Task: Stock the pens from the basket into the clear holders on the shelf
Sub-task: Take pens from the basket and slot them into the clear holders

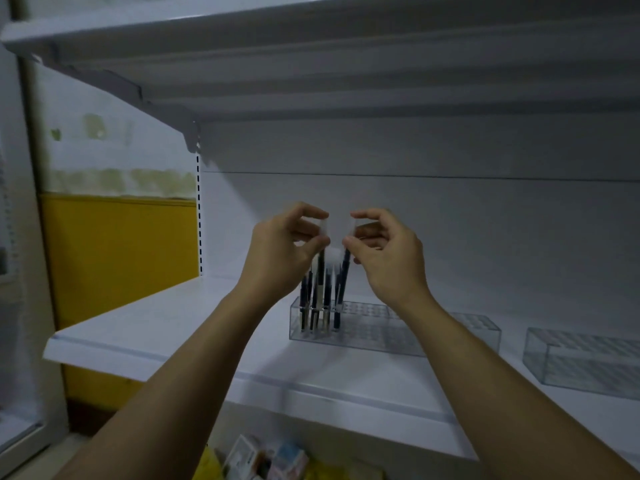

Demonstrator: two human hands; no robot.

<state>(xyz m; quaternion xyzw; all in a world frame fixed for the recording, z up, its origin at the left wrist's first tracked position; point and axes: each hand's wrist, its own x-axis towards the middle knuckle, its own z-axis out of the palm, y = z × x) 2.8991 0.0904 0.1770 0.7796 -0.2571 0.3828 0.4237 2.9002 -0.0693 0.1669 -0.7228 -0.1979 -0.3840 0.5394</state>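
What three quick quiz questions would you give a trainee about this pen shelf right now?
1. True or false: the dark pens with white caps stand at the left end of the long clear plastic holder.
2. Of the left grip and right grip, which pinches a pen's cap? A left only; B right only; C both.
3. Fill in: the second clear plastic holder, far right on the white metal shelf, holds ___ pens.
Key: 1 true; 2 C; 3 no.
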